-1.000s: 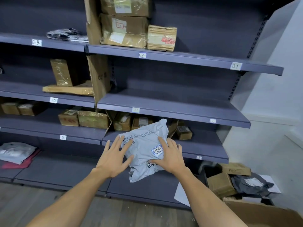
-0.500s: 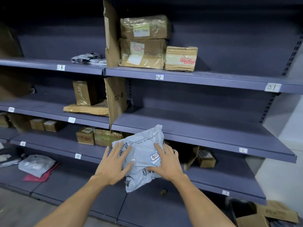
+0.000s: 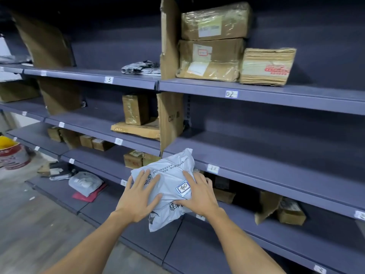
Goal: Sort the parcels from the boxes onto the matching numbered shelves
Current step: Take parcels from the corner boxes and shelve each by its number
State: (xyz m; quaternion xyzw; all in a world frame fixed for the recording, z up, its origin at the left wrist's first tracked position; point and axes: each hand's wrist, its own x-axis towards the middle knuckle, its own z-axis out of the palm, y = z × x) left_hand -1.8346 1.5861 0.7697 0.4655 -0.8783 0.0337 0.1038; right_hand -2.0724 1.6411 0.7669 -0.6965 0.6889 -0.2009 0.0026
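- Both hands are up in front of the shelving, and the grey parcel [image 3: 169,173] hangs in the air between them, just short of the shelf edges.
- The left hand [image 3: 136,198] lies flat on the parcel's left side. Its fingers [image 3: 138,179] are straight and spread, the thumb is laid across the plastic, and nothing is curled round it.
- The right hand [image 3: 201,194] does the same on the other side, with the fingers fanned out straight and the thumb pressing on the lower fold.
- In the crook between the right thumb and forefinger sits a white sticker [image 3: 183,188]. Its handwritten number is upside down to the camera and reads like "04".
- Just beyond the right fingertips, a tag marked 11 [image 3: 213,168] sits on the front edge of a shelf [image 3: 256,155].
- High above the fingers is a tag marked 02 [image 3: 231,94], with brown boxes [image 3: 211,56] stacked on the shelf over it.
- Straight up from the left fingertips, a cardboard divider [image 3: 169,119] stands upright between two bays.
- Down and to the left of the left fingers, a grey bag [image 3: 86,182] lies on a red packet [image 3: 88,196] on the lowest shelf.
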